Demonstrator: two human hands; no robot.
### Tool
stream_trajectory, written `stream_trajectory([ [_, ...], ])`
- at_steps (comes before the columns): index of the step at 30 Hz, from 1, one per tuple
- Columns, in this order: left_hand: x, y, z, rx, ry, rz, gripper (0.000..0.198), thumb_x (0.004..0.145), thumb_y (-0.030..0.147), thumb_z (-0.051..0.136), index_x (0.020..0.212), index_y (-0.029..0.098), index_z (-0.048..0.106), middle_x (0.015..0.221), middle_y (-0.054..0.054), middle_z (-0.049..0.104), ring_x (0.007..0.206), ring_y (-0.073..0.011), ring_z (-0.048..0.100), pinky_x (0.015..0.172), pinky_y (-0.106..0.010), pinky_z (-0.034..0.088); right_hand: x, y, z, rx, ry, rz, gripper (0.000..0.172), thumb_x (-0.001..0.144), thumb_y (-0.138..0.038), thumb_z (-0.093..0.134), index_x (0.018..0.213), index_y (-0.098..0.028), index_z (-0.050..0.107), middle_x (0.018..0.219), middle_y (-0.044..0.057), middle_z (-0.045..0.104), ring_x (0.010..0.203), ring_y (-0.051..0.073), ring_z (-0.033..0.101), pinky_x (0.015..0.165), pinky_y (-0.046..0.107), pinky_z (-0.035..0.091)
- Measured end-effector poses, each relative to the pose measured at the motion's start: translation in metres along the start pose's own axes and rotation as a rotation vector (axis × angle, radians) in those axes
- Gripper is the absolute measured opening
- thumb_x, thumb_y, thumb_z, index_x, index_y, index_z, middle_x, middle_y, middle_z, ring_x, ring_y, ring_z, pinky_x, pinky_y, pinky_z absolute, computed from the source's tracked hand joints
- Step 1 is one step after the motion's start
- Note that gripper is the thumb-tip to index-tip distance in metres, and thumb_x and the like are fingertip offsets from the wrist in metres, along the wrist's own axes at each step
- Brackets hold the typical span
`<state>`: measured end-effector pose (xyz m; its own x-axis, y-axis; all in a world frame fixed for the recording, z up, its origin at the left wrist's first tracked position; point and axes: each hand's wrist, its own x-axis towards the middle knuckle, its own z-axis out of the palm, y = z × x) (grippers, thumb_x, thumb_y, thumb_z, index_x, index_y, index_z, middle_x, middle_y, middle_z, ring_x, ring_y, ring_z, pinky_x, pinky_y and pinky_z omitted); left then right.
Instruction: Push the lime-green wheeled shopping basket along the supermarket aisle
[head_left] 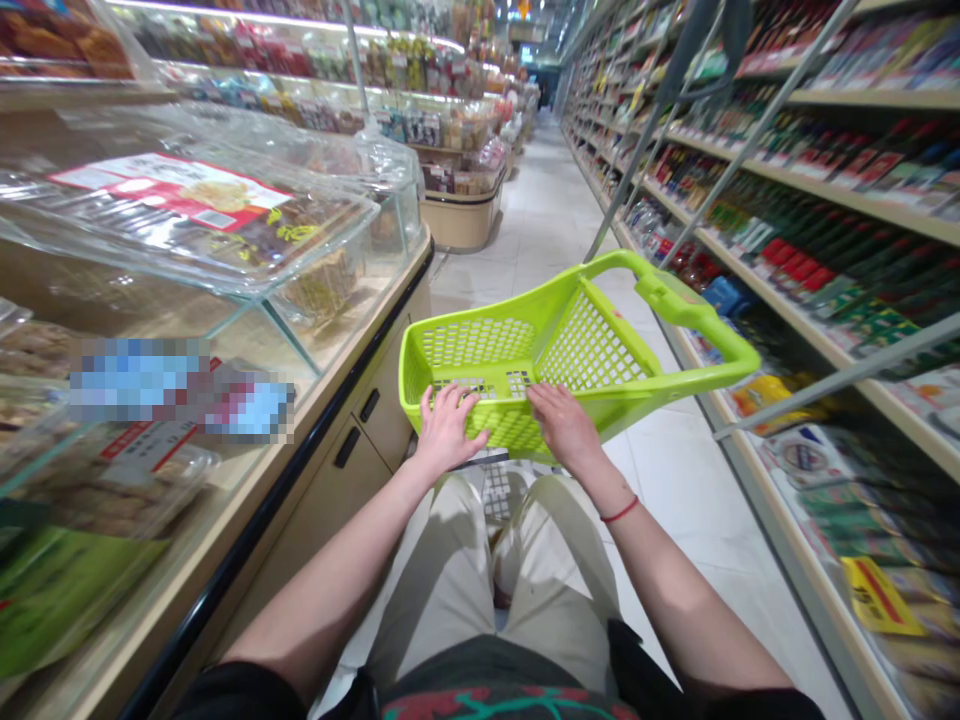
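A lime-green plastic shopping basket (592, 350) with a perforated body and a long handle is tilted in front of me in a shop aisle. My left hand (448, 428) grips its near rim on the left, fingers curled over the edge. On the same rim further right, my right hand (564, 425) holds on with fingers folded over it. A red string circles my right wrist. The basket looks empty inside.
A glass-topped counter (322, 300) with packaged food runs along my left, with cabinet doors below. Shelves of packaged goods (825, 200) line the right side. The tiled aisle floor (540, 220) stretches ahead between them. A metal frame (675, 130) leans against the right shelves.
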<state>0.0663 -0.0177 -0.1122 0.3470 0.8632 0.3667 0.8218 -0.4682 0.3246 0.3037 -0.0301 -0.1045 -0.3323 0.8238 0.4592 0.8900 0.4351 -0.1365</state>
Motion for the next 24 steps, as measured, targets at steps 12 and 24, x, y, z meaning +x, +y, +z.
stream_trajectory([
  [12,-0.001,-0.001,0.002,-0.012,-0.003,-0.006,0.052,0.075,0.044,0.068,0.123,0.027,0.057,0.133,-0.007,0.059,0.135,-0.0301,0.042,0.120,-0.057,0.009,-0.015,0.041,-0.025,-0.166,0.142,0.143,0.042,0.088,-0.006,0.044,0.124,-0.014,0.065,0.127,0.014,0.068,0.128,0.028,0.056,0.113,0.054,0.036],
  [24,0.000,0.002,0.000,-0.002,-0.007,-0.017,0.052,0.075,0.044,0.068,0.123,0.027,0.057,0.132,-0.007,0.060,0.135,-0.0305,0.043,0.120,-0.057,0.010,0.016,-0.033,0.024,0.020,0.075,0.095,0.045,0.088,-0.005,0.044,0.128,-0.014,0.064,0.127,0.014,0.068,0.126,0.026,0.057,0.116,0.052,0.033],
])
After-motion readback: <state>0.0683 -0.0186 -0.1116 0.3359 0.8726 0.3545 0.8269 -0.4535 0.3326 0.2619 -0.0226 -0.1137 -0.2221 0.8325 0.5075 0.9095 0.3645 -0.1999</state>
